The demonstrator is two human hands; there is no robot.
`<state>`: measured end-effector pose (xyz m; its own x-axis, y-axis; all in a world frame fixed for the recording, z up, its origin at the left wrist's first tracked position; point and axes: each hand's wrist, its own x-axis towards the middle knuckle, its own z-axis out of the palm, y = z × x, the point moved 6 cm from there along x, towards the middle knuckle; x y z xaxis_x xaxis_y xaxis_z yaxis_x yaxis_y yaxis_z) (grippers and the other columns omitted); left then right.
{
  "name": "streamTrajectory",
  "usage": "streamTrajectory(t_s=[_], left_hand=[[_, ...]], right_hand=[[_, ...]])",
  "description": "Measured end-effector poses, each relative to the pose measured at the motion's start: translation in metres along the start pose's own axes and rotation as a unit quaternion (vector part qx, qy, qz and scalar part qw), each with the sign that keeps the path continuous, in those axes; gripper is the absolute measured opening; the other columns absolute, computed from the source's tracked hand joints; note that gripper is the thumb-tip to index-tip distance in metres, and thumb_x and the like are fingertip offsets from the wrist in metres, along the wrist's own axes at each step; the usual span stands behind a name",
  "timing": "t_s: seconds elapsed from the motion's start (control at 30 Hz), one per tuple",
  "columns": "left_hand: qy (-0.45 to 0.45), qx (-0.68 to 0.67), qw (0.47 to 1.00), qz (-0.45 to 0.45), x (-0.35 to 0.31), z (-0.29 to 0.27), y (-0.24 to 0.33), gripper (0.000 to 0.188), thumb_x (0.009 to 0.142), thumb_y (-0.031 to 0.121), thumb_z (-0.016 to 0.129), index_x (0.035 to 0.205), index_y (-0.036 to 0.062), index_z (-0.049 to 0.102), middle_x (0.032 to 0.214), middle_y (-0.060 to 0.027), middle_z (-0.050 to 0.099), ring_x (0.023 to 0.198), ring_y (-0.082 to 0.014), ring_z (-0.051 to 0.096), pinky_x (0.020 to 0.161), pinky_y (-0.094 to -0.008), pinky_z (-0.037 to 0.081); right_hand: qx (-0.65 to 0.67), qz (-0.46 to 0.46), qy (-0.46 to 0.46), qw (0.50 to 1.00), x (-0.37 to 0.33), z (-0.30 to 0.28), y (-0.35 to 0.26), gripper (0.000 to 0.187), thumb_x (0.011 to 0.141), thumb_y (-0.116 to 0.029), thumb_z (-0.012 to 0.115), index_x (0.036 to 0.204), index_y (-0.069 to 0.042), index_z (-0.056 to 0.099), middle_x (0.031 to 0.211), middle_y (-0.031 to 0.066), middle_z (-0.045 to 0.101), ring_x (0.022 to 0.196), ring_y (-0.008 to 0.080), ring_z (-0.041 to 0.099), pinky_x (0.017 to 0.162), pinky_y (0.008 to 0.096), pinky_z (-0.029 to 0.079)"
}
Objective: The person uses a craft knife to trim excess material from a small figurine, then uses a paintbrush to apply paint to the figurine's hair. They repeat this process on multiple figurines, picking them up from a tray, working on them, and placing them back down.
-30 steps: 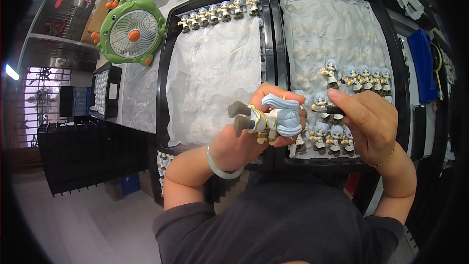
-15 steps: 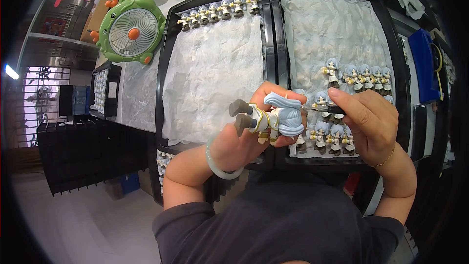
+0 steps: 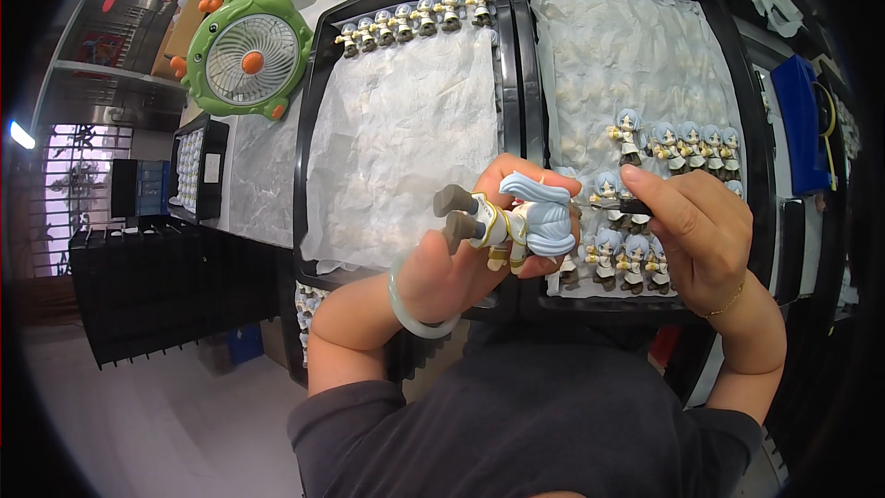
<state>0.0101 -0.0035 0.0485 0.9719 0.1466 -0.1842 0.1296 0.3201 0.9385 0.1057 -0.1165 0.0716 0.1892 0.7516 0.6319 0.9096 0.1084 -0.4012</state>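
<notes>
My left hand [image 3: 442, 278] is closed around a small figurine [image 3: 498, 226] with pale blue hair, a white and gold outfit and brown boots. The figurine lies on its side, boots to the left and hair to the right. To its right, my right hand [image 3: 696, 231] pinches a thin tool with a dark handle [image 3: 634, 207]. The tool's slim tip points left toward the figurine's head; whether it touches the hair I cannot tell. Beneath and around my right hand, several similar figurines [image 3: 632, 263] lie on white tissue in the right tray [image 3: 527, 65].
A second black tray [image 3: 309, 129], lined with tissue, stands to the left with a row of figurines [image 3: 403, 26] along its far edge. Beyond it is a green fan [image 3: 247, 55]. A smaller dark tray [image 3: 215, 171] of figurines sits farther left, and a blue bin [image 3: 798, 124] at the right.
</notes>
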Motion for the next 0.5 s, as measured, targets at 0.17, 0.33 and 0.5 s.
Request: streamTrajectory(t_s=[0.17,0.33,0.5], left_hand=[[0.033,-0.007,0.999,0.004,0.001,-0.002,-0.005,0.093,0.063,0.079,0.031,0.105,-0.0036,0.039,0.073,-0.0059,0.044,0.061,-0.0113,0.039,0.054,-0.0227,0.03],[-0.127,-0.109,0.983,0.078,-0.001,-0.001,-0.005,0.065,0.076,0.061,0.04,0.112,0.0067,0.035,0.094,-0.0047,0.044,0.077,-0.0092,0.043,0.064,-0.0216,0.036],[-0.115,-0.131,0.983,0.048,-0.002,-0.004,-0.009,0.078,0.065,0.068,0.048,0.113,0.0072,0.034,0.094,-0.0059,0.047,0.073,-0.0088,0.041,0.062,-0.0217,0.034]], right_hand=[[0.013,0.027,-0.043,0.999,0.001,0.001,0.001,0.037,0.066,-0.004,0.059,0.104,-0.007,0.057,0.057,0.0045,0.046,0.047,0.0177,0.045,0.042,0.0282,0.035],[0.105,0.093,-0.104,0.985,0.001,0.005,0.006,0.032,0.071,-0.004,0.055,0.102,-0.007,0.057,0.058,0.0064,0.046,0.047,0.019,0.045,0.044,0.0296,0.036],[0.129,0.063,-0.013,0.99,0.005,-0.003,0.007,0.03,0.071,-0.004,0.056,0.101,-0.007,0.059,0.059,0.0063,0.048,0.052,0.0192,0.047,0.048,0.0288,0.036]])
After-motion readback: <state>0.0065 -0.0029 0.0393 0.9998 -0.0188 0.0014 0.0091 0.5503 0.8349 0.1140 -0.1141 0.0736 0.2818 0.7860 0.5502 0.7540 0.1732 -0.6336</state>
